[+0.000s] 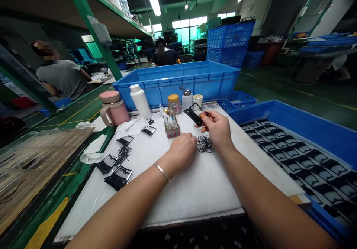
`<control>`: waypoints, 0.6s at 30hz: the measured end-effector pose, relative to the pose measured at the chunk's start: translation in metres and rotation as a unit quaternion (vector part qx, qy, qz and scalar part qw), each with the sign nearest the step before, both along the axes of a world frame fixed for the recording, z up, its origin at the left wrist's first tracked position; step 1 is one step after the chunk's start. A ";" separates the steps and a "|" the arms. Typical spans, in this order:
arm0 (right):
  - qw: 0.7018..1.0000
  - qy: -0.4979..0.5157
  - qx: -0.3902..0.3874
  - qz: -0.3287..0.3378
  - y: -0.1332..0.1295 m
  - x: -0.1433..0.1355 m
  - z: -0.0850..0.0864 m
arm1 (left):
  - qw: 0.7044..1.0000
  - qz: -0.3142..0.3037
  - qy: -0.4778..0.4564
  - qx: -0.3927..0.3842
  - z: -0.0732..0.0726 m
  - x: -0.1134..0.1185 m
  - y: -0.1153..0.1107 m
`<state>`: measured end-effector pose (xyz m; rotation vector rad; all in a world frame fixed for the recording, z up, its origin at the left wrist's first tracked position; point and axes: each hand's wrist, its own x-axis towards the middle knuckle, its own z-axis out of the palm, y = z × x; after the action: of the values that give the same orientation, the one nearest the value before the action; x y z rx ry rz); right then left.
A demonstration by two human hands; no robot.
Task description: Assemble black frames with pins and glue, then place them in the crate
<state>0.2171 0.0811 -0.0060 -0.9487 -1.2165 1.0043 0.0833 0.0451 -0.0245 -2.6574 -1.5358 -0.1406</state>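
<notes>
My right hand [216, 126] pinches a black plastic frame part [195, 116] by its right end, holding it tilted above the white work surface [178, 193]. Beside a pile of thin black strips [205, 145], my left hand [182, 148] is closed with its fingers curled down. Whatever those fingers may hold is hidden behind the hand. Further left lie several similar black frames [119, 178] around a second pile of black strips [122, 155]. A small patterned box [172, 131] with small items stands just beyond my left hand.
A pink mug [114, 109], a white bottle [141, 102], a yellow-lidded jar [174, 104] and a pump bottle [187, 99] line the back edge. Behind them stands a large blue crate [178, 80]. At right, a blue bin [306, 124] holds rows of black frames. Two people sit further off.
</notes>
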 end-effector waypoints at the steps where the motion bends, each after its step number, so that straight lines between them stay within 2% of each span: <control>1: 1.000 -0.010 0.006 0.001 0.000 0.000 -0.004 | 1.000 -0.001 -0.001 -0.004 0.001 -0.001 0.000; 7: 0.999 -0.034 -0.006 0.016 -0.001 0.002 -0.020 | 0.999 -0.010 -0.049 -0.019 0.018 -0.015 -0.006; 10: 0.998 -0.055 -0.008 0.040 -0.003 -0.002 -0.021 | 0.980 -0.002 -0.180 -0.088 0.034 -0.032 -0.015; 12: 0.995 -0.075 -0.004 0.060 -0.006 -0.006 -0.021 | 0.938 -0.022 -0.279 -0.205 0.044 -0.048 -0.022; 14: 0.992 -0.094 -0.003 0.088 -0.011 -0.008 -0.020 | 0.876 -0.052 -0.368 -0.308 0.050 -0.064 -0.027; 18: 0.980 -0.120 -0.013 0.159 -0.018 -0.011 -0.020 | 0.775 -0.040 -0.508 -0.373 0.046 -0.088 -0.030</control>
<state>0.2063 0.0629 -0.0260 -0.9340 -1.5965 1.1819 -0.0052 0.0150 0.0212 -3.5124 -1.9991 -1.4950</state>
